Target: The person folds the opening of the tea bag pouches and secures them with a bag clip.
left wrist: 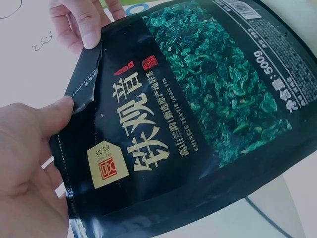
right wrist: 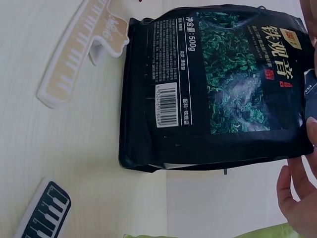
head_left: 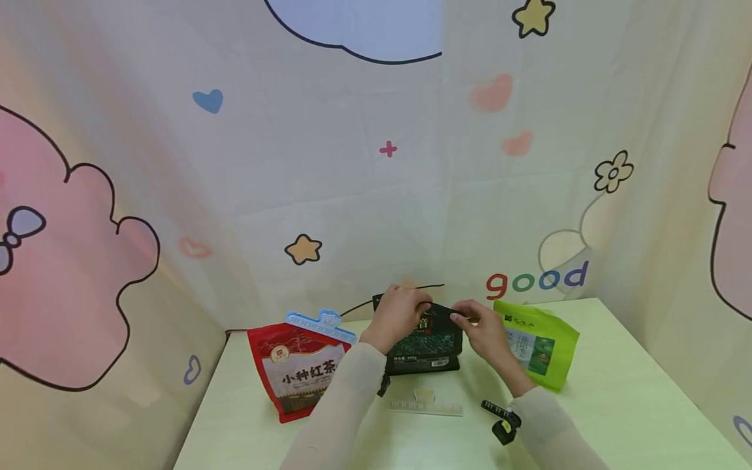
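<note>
As two bare hands work at its top edge, a black bag [head_left: 427, 346] of tea marked 500g stands upright toward the far side of a pale table [head_left: 611, 385], between a red bag and a green one. The left hand [head_left: 395, 318] pinches the top edge, its thumb on the printed front, while the right hand [head_left: 486, 331] pinches the same edge farther right. Between the two thumbs, a flap of the black top folds down over the front. At left, the red bag [head_left: 298, 369] wears a blue clip [head_left: 323, 323] across its top; at right, the green bag [head_left: 558, 356] leans at a tilt behind the right hand. Nearer than the black bag lies a pale clip [head_left: 425, 408] patterned with piano keys, and to its right, beside the right sleeve [head_left: 549, 414], rests a black clip [right wrist: 51, 210] bearing the same pattern. Beyond the table hangs a cartoon-printed cloth backdrop [head_left: 352, 176].
</note>
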A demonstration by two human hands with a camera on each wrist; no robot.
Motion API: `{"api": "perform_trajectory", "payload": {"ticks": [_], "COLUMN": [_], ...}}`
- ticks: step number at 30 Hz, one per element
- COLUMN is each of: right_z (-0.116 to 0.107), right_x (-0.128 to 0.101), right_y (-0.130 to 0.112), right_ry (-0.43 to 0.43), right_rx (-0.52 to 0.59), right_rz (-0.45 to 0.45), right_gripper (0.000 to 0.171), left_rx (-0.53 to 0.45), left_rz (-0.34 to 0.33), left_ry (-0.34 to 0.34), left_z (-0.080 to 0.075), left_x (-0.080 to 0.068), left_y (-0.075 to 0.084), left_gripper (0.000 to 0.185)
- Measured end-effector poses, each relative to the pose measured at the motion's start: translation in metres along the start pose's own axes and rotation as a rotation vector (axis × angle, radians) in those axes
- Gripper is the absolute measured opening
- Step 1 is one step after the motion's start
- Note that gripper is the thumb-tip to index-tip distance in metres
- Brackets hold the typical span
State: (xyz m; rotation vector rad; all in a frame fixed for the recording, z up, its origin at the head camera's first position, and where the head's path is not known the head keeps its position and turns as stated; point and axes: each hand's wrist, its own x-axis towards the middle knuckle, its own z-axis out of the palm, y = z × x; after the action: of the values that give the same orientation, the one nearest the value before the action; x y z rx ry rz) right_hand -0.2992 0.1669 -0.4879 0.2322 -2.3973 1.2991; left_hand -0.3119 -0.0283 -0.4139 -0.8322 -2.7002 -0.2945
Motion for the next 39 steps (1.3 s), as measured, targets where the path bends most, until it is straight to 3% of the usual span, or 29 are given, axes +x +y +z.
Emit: {"api": "perform_trajectory", "payload": {"ticks": [5,10,17,22,31,35,39], "right_z": [-0.001,0.001,0.005,0.005,0.003,0.001,0.001], "right_x": [-0.001,-0.002,0.000,0.000,-0.001,0.002,0.007], "right_y": [0.003,0.005,0.010,0.011,0.003,-0.006,-0.014], "right_ry": [-0.023,0.018,0.096,0.108,0.008,-0.033,-0.020], "right_rx": [-0.021,-0.061,-0.079,-0.086,-0.080,-0.072,-0.079], "right_rz": [-0.013,-0.054,-0.125,-0.112,-0.033,-0.082,-0.155], "right_gripper": [0.021,0.020,0.011,0.010,0.018,0.026,0.021], "left_rx": [0.018,0.034,0.072,0.097,0.080,0.082,0.071], "left_rz": [0.009,0.016,0.033,-0.014,-0.014,-0.024,-0.026], "left_ry": [0.029,0.049,-0.009,-0.018,0.034,0.037,0.024], "left_z": [0.002,0.003,-0.004,-0.010,-0.008,-0.007,-0.006], "left_x": [0.000,0.000,-0.001,-0.004,-0.006,-0.005,-0.004], "left_y": [0.000,0.000,0.001,-0.001,-0.007,-0.007,-0.007], "left_gripper": [0.020,0.020,0.021,0.021,0.022,0.022,0.024]}}
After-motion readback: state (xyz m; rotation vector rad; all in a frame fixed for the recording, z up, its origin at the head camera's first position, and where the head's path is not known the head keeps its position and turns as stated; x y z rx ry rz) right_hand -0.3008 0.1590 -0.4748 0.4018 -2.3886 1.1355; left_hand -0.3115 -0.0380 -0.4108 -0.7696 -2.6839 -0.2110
